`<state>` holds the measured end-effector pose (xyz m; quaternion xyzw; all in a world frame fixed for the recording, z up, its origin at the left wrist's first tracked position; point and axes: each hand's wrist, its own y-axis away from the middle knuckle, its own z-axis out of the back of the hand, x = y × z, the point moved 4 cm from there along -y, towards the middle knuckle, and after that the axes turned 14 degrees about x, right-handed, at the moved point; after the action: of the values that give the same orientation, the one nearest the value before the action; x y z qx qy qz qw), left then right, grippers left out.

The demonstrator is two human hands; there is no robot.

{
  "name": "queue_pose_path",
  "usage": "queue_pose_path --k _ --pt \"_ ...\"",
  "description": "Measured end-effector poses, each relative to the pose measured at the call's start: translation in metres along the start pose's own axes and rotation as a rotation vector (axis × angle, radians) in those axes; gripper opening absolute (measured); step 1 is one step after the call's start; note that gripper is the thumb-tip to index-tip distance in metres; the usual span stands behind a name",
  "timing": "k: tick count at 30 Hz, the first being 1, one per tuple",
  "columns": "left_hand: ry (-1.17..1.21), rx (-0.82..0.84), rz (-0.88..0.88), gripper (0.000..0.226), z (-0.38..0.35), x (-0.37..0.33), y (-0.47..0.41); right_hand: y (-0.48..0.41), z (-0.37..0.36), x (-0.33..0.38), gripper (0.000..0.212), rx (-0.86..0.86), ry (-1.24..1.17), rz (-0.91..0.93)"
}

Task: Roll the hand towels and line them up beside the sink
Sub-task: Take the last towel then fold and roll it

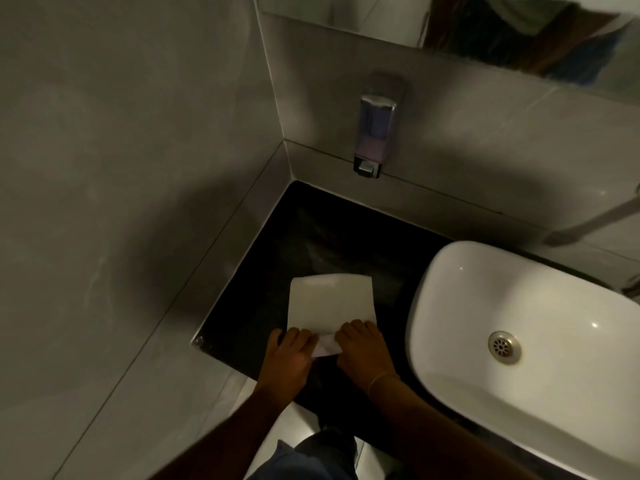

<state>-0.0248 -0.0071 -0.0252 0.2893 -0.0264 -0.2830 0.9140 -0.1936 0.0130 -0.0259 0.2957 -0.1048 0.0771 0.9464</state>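
Fingers [300,336] of both hands press curled onto the hand towel's [332,301] near edge.

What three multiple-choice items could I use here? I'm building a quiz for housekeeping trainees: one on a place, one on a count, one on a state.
1. Where does the towel lie?
A. Inside the sink
B. On the dark counter, left of the sink
C. On the floor

2. How many towels are in view?
A. One
B. Three
C. Five

3. What state is the towel in?
A. Fully rolled
B. Hanging from a hook
C. Mostly flat, near edge under both hands

Answers:
1 B: it rests on the black counter, apart from the white sink to its right.
2 A: only one pale towel shows.
3 C: the left hand and right hand press on its near edge, while the rest lies spread out.
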Motion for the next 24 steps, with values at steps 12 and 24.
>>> queue_pose_path --k 12,24 --pt "0.309 -0.049 0.056 0.025 -0.014 0.011 0.021 0.024 -0.017 0.013 0.032 -0.12 -0.089 0.156" --pt "0.01 -0.071 0.05 0.053 0.01 0.002 -0.004 0.001 -0.004 0.001 0.05 -0.039 0.121 0.054"
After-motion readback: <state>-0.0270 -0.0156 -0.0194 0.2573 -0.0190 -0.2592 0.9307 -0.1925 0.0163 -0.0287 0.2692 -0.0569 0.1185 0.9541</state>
